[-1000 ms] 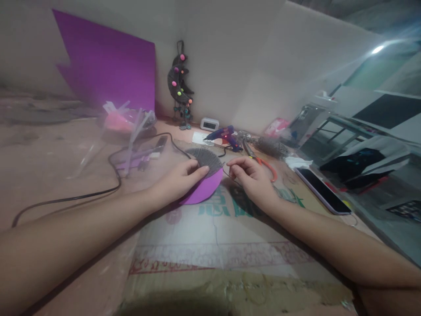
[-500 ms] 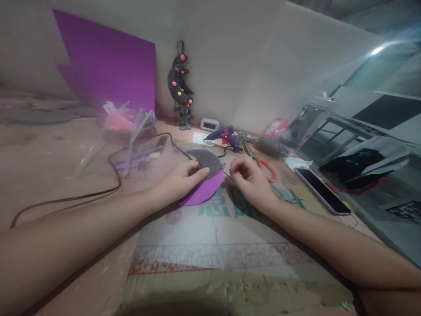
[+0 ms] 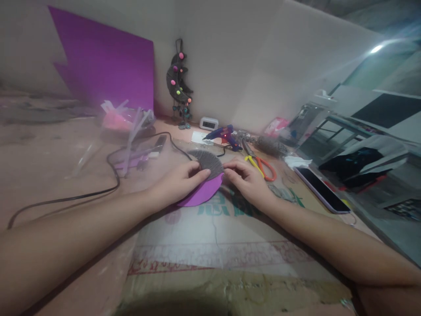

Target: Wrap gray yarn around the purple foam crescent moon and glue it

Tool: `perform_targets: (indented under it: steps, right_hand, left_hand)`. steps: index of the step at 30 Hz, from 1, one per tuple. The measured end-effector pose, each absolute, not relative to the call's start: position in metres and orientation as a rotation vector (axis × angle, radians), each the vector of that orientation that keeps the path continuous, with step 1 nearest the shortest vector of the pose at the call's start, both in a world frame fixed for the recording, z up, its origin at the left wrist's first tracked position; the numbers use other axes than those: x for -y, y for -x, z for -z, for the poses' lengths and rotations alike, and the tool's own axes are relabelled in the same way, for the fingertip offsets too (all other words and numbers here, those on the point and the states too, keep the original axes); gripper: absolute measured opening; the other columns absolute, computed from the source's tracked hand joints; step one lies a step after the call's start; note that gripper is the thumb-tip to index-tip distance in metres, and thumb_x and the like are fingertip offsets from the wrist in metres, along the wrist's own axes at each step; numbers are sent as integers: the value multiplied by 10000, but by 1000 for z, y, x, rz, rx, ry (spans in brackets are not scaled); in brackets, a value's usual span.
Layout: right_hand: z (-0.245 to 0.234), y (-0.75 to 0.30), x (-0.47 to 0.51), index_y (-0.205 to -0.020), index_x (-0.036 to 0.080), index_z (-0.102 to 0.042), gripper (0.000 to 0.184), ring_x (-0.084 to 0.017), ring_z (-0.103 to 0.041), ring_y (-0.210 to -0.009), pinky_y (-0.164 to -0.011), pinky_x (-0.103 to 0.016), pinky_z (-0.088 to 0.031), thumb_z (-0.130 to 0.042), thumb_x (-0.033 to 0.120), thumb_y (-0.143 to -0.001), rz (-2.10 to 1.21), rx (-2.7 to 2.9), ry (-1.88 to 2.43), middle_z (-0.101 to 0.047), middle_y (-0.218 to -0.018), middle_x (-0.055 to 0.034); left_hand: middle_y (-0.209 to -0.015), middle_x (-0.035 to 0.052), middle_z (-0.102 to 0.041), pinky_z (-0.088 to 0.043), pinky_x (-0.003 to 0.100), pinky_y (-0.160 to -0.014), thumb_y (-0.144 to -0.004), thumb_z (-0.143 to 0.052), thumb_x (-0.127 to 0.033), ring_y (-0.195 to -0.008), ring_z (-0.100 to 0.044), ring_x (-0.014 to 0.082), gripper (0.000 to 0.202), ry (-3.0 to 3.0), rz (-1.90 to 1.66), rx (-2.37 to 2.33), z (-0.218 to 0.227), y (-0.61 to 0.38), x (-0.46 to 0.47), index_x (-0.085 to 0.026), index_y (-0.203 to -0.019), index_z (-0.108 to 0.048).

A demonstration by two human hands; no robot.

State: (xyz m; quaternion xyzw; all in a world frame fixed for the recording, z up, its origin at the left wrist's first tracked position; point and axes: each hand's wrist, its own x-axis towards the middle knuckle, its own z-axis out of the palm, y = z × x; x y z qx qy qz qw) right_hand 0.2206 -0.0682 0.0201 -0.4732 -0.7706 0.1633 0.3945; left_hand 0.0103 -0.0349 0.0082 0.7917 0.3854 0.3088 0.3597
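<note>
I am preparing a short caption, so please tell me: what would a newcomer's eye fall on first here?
Probably the large purple sheet standing against the wall at back left. Just right of it, a dark crescent ornament with bright balls stands out against the wall. At the centre, the left hand holds a purple piece partly covered with grey strands, the right hand at its edge.

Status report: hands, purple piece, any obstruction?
Left hand holding purple piece, thumb on top. Right hand at its right edge, grip unclear. Grey cord covers upper part; lower part bare. Glue gun beyond, not between hands.
</note>
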Motion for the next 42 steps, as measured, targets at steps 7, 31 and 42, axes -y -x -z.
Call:
perform_targets:
  steps: [7,31,42]
  right_hand:
    - [-19,-221,66,-801,179,-630,153,-157,-571,-785,-746,-297,-426,-548,267,-895,-480,1997,1196,-616,-801,-26]
    - [-19,-219,69,-785,185,-585,218,-138,-527,-700,-671,-270,-413,-497,331,-920,-634,1942,1211,-567,-733,-4]
    - [-18,-219,67,-723,182,-570,234,-130,-513,-660,-620,-259,-409,-565,369,-864,-745,1892,1253,-571,-701,-1]
  left_hand:
    - [-720,7,-569,-358,290,-612,-892,-446,-495,-682,-503,162,374,-2050,-790,-989,-9,-10,36,-182,-710,-537]
    - [-762,59,-677,-404,318,-640,-875,-451,-532,-707,-585,209,424,-2137,-706,-988,-5,-10,33,-179,-735,-639]
    - [-747,23,-617,-403,286,-625,-873,-453,-539,-698,-549,172,401,-2039,-731,-926,-5,-10,33,-173,-790,-597]
